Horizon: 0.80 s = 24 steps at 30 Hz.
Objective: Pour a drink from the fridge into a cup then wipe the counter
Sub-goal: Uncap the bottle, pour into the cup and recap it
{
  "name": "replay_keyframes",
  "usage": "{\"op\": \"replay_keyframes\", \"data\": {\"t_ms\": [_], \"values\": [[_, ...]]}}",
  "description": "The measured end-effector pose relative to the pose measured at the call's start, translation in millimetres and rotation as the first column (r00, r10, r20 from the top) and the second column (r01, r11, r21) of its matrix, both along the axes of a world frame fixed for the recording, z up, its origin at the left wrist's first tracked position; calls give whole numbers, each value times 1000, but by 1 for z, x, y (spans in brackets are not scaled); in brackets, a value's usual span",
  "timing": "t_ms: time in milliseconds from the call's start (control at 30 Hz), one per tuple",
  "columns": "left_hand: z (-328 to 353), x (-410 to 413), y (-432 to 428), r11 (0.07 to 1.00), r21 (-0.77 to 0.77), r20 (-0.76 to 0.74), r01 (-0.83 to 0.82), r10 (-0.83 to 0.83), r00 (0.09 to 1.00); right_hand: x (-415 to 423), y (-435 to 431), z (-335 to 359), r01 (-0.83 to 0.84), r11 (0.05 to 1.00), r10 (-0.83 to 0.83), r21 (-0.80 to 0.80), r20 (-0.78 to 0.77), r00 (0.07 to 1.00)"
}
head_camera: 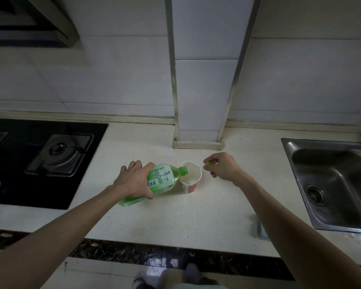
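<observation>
My left hand (134,180) grips a green plastic bottle (163,180) tipped almost flat, its open neck over the rim of a paper cup (191,177). The cup is white inside with a red print outside and stands upright on the pale counter (175,215); some liquid shows in its bottom. To the right of the cup, my right hand (221,166) hovers just above the counter and pinches the small green bottle cap (207,163) between its fingertips.
A black gas hob (40,161) lies on the left of the counter. A steel sink (333,184) is set in on the right. A tiled pillar (198,101) stands behind the cup. A grey cloth (261,228) lies near the front edge, partly hidden by my right forearm.
</observation>
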<state>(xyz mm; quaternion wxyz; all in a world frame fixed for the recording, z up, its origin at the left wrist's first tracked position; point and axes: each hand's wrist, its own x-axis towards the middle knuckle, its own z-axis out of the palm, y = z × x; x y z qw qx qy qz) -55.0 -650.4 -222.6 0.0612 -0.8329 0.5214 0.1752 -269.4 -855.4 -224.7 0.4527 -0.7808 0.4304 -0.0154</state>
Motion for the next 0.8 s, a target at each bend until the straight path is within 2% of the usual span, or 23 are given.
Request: {"op": "replay_keyframes", "data": {"t_ms": [800], "values": [[5, -4, -5, 999, 32, 82, 24, -27, 996, -4, 1, -4, 17, 1000, -17, 4, -1, 1000]]}}
